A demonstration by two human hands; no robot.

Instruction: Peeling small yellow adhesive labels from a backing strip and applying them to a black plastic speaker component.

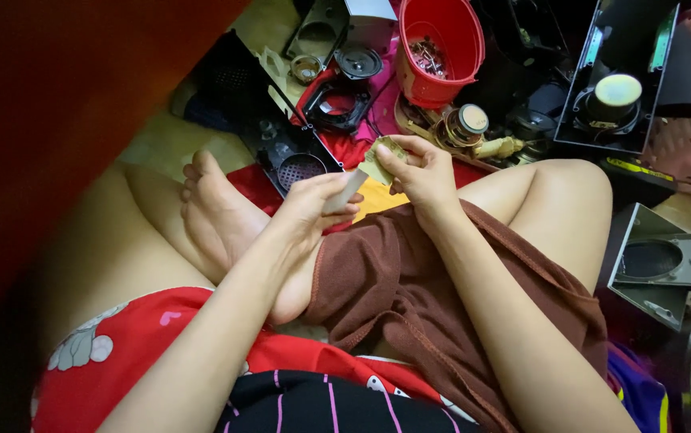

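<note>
Head view: a pale flat strip [347, 192] is being held between the two hands above the lap, with its long axis running from lower left to upper right. Its lower end is being covered by the left hand [313, 204], and its upper end is being met by a small crumpled yellowish-green piece [380, 159] that is being pinched in the right hand [421, 172]. What the strip is made of cannot be told, and the crumpled piece is too small and partly hidden for its kind to be made out.

The left hand is being kept curled round the strip, fingers closed over it and the wrist bent slightly inward. The right hand is being kept nearly closed, thumb and fingertips pressed on the crumpled piece, with the back of the hand turned toward the camera. Both forearms are being stretched forward from the bottom edge, where they are cut off.

A brown towel [409, 297] is being draped over the right thigh. Beyond the hands, on the floor, a red bucket [441, 48] is standing upright with small metal parts inside, too blurred to name. Loose speaker cones [359, 61] and black plastic frames [281, 148] are lying near it. Much of the left side is being blocked by a dark reddish blur.
</note>
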